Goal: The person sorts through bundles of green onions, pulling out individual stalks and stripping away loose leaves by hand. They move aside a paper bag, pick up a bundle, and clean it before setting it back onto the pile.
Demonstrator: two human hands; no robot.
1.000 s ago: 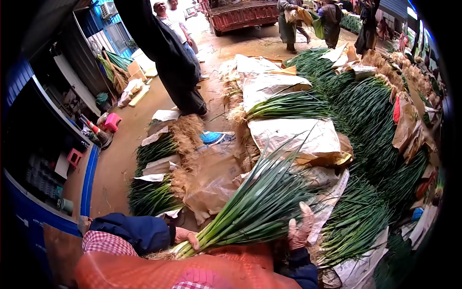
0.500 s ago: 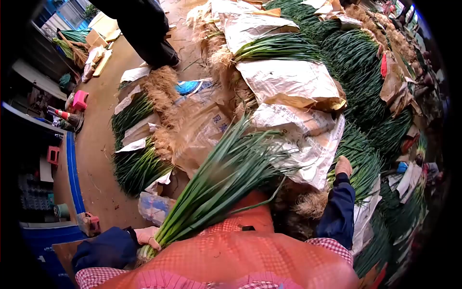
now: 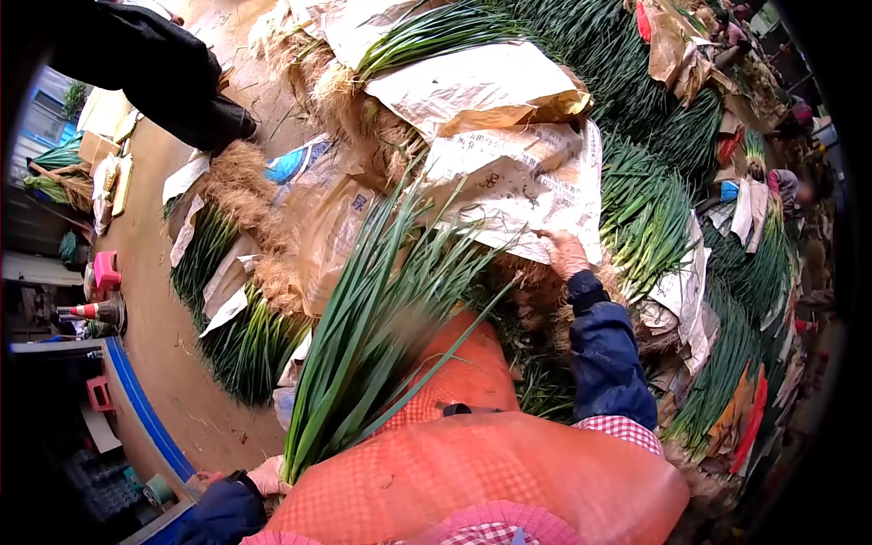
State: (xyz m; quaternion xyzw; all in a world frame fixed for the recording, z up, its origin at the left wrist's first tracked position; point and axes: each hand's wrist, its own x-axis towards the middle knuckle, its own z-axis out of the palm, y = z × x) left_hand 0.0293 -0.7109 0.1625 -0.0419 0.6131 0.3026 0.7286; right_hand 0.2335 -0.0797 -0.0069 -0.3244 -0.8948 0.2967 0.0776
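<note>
My left hand (image 3: 270, 476) is closed round the base of a bunch of long green onions (image 3: 359, 318), whose leaves fan up across my orange apron (image 3: 472, 463). My right hand (image 3: 568, 255), in a dark blue sleeve, grips the lower edge of a printed paper sack sheet (image 3: 518, 177). That sheet lies over piled onions, with fibrous roots (image 3: 395, 136) sticking out at its left. Just right of my right hand, more green onions (image 3: 640, 213) lie uncovered.
Layered onions and paper (image 3: 477, 86) rise ahead. On the left lies a row of bundles (image 3: 204, 245) with roots turned inward. A person's dark trouser leg (image 3: 154, 73) stands at upper left. A traffic cone (image 3: 95, 312) and pink stool (image 3: 106, 271) are farther left.
My right hand has moved left from the uncovered onions to the paper sheet's edge and taken hold of it. My left hand still holds the bunch, now more upright. The view has shifted.
</note>
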